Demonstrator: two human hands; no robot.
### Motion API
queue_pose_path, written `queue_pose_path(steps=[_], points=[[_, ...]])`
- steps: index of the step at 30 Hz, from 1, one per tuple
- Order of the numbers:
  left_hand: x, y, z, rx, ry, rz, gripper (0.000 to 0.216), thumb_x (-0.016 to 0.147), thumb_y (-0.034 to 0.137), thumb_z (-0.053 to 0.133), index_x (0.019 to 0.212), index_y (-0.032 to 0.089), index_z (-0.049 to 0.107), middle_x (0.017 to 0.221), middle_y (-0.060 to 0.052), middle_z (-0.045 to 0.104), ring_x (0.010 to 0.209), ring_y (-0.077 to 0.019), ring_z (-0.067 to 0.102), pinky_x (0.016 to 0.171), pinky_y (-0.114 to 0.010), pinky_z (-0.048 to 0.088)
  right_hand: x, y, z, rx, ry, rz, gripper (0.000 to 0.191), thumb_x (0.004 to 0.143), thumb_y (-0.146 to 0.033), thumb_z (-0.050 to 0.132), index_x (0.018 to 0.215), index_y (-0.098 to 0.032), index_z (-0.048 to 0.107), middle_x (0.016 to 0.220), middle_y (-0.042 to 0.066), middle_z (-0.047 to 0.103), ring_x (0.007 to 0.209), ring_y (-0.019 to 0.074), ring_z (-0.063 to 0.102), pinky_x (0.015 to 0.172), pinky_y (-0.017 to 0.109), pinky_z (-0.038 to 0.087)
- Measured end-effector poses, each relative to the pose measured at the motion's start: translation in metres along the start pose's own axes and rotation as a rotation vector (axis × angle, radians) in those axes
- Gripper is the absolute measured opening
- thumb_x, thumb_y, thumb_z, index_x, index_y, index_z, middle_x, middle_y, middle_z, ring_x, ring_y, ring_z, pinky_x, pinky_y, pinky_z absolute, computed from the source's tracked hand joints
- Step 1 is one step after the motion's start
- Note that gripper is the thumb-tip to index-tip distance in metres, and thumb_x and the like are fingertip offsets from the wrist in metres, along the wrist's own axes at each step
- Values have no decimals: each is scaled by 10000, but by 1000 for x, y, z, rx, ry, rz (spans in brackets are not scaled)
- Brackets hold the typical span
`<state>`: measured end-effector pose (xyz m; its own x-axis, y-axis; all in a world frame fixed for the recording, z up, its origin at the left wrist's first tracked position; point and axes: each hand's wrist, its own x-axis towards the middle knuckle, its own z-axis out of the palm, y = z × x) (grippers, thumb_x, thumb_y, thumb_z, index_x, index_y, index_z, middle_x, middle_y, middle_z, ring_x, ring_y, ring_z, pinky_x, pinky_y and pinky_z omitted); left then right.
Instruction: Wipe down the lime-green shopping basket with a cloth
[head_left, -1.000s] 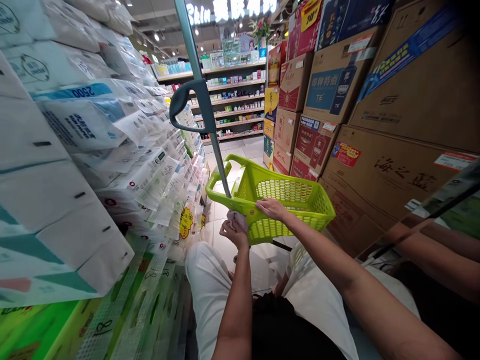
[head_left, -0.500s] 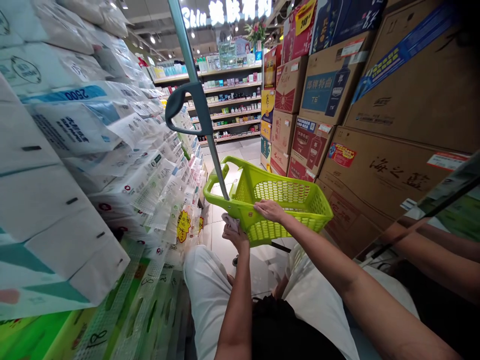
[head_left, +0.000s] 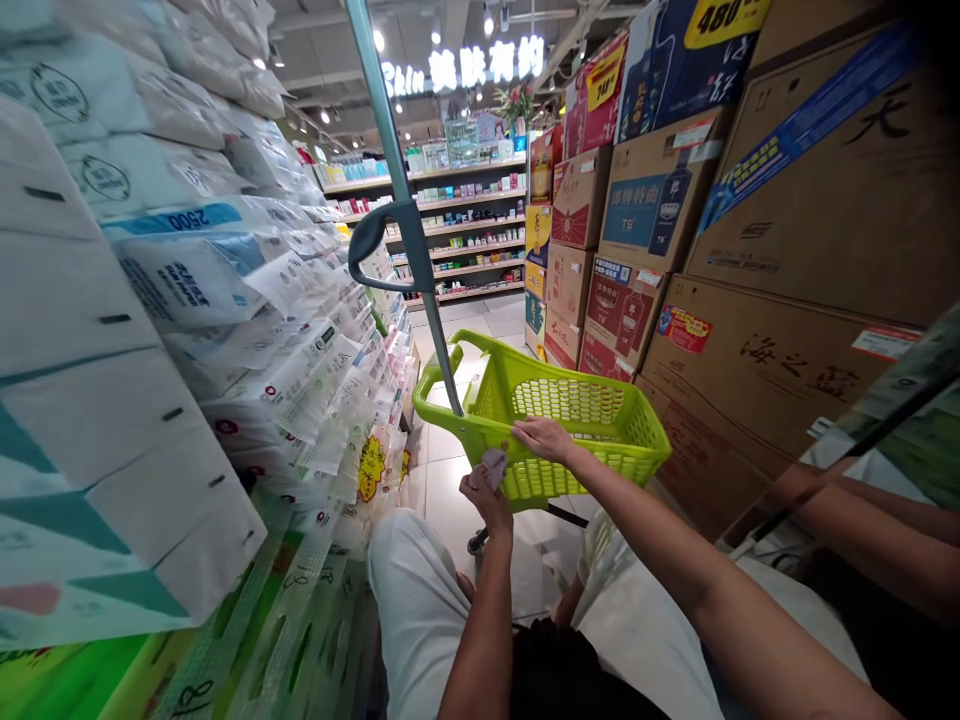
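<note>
A lime-green plastic shopping basket [head_left: 517, 408] with perforated sides stands in front of me on the aisle floor. A grey telescopic pole with a loop handle [head_left: 390, 245] rises from its left end. Against the basket's near side, my left hand [head_left: 489, 503] is closed on a crumpled pale cloth [head_left: 491, 468]. My right hand [head_left: 544, 438] grips the near rim, its fingers curled over the edge and its thumb partly hidden. Below the basket, a small dark wheel [head_left: 477, 541] shows near my left wrist.
Packs of tissue paper [head_left: 180, 280] are piled high on my left. Stacked cardboard boxes [head_left: 780, 340] line my right side, beside a reflective surface. Shelves of small products [head_left: 465, 225] stand at the aisle's far end. My knees flank the basket.
My left hand has moved up and to the right with the cloth, from below the basket's corner onto its side. My right hand stays on the rim. The view has tilted slightly upward.
</note>
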<state>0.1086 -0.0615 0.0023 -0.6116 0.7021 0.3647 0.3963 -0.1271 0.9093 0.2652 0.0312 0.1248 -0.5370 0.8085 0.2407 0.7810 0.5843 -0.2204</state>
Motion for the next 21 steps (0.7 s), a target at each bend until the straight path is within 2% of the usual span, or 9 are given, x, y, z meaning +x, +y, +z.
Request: queue_pose_path(steps=[6,10,13,17,21], points=[[61,59,-4,-17,235,162,513,783,7,513,1266,175,558,1254,-124,423,1221,-254,510,1141,-452,426,2,2,1,-23,9,-33,498,1099,-488,291,983,-248,711,956,43,711,909,168,648,750,248,367],[105,95,-29,48,302,214,477,846,36,518,1295,172,604,1307,-145,413,1275,-297,482,1135,-474,423,1,2,0,-30,20,-40,483,1097,-486,306,952,-236,693,928,45,700,881,168,643,719,251,345],[142,121,-59,227,126,221,423,862,109,583,1271,188,659,1319,-150,422,1262,-322,470,1077,-473,466,0,3,0,-33,40,-57,470,1089,-492,328,928,-230,684,905,44,692,845,167,633,706,254,336],[186,152,-95,518,-120,235,368,844,199,641,1204,220,713,1184,-141,494,1184,-337,491,1040,-498,468,3,8,5,-40,71,-92,471,1066,-527,367,912,-220,690,895,50,685,802,170,617,698,257,333],[207,173,-110,697,-348,221,298,767,160,641,1039,223,744,1008,-98,564,1039,-296,560,961,-422,494,6,25,10,-33,78,-139,487,1056,-531,363,891,-209,690,867,59,680,801,181,613,716,265,352]])
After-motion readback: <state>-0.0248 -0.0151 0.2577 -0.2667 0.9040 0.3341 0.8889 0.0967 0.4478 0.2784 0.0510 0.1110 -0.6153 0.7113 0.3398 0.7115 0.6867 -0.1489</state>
